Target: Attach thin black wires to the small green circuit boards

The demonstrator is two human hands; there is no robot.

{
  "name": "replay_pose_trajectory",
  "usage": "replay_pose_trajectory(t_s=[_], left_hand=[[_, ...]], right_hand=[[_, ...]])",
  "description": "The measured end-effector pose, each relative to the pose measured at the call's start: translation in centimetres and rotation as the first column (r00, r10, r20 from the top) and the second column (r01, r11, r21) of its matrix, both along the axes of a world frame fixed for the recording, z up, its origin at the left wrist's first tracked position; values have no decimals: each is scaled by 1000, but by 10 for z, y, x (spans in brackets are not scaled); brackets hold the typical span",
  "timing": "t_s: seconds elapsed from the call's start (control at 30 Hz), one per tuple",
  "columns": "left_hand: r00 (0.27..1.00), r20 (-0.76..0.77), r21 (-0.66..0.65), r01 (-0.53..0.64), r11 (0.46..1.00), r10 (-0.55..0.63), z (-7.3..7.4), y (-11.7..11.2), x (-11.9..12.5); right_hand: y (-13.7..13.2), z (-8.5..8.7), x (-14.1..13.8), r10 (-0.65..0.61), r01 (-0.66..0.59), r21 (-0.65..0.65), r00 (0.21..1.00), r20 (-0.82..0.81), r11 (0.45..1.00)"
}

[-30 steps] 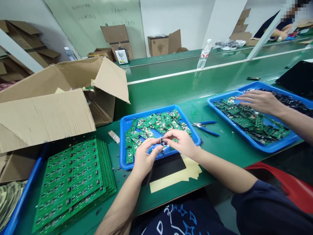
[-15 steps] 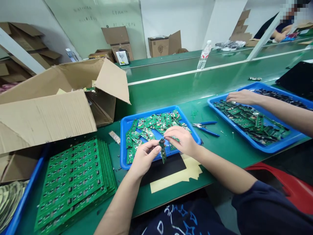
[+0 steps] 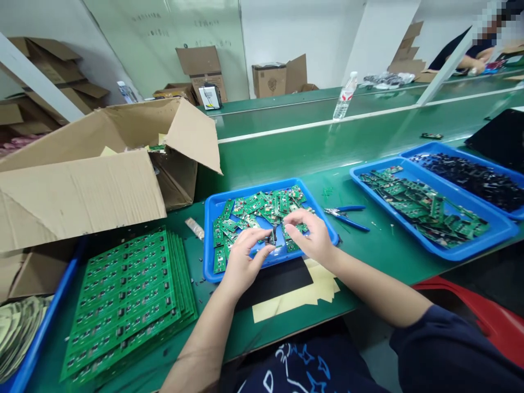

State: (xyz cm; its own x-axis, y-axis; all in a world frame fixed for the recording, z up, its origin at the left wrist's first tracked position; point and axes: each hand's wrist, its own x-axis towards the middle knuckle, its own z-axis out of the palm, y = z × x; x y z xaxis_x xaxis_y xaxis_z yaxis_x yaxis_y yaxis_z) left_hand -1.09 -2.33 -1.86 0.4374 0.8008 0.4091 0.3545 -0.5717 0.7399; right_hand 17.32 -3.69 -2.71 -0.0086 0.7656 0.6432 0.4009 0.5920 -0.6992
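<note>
Well, the head camera looks down on the person's left hand (image 3: 243,267) and right hand (image 3: 311,238), which meet low over a shallow blue plastic tray (image 3: 208,232) heaped with small green circuit boards (image 3: 256,207). Between the hands is a small green board piece with a black component (image 3: 272,236), mostly hidden by the fingers. The left hand is closed to a pinch on it, thumb and fingertips together. The right hand is curled, its fingers bent in close beside the piece, though I cannot tell whether they grip it too.

A piece like this is probably light, stiff and somewhat brittle, and small enough to slip from the fingertips. It seems best held by its bare board edges, clear of the black part.

To the right, blue-handled side cutters (image 3: 346,216) lie on the green workbench (image 3: 368,259), beside a second blue tray (image 3: 487,245) of green boards. Beyond that is a blue tray of black parts (image 3: 462,150). To the left are stacked green circuit-board panels (image 3: 126,300) and an open cardboard box (image 3: 77,202). Far off at upper right, a co-worker's hands (image 3: 475,64) work at another bench.
</note>
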Motion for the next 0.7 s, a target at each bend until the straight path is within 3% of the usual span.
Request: replay_pose_trajectory(t_s=[0.13,0.3,0.53,0.6,0.7], left_hand=[[999,-49,77,12,997,-9,-3,-1,2],[994,-104,96,28,995,-18,-5,-1,2],[979,-194,103,-41,994,60,-10,3,0],[973,-204,149,-78,986,108,-12,3,-1],[960,-204,277,-131,952,192,-12,4,-3]], right_hand=[[2,5,2,94,-91,-148,996,11,985],[2,7,2,154,-163,-237,986,-56,958],[2,4,5,257,-258,-111,966,-17,960],[4,4,9,346,-346,-159,938,-33,925],[8,4,14,484,-555,-316,830,-279,769]])
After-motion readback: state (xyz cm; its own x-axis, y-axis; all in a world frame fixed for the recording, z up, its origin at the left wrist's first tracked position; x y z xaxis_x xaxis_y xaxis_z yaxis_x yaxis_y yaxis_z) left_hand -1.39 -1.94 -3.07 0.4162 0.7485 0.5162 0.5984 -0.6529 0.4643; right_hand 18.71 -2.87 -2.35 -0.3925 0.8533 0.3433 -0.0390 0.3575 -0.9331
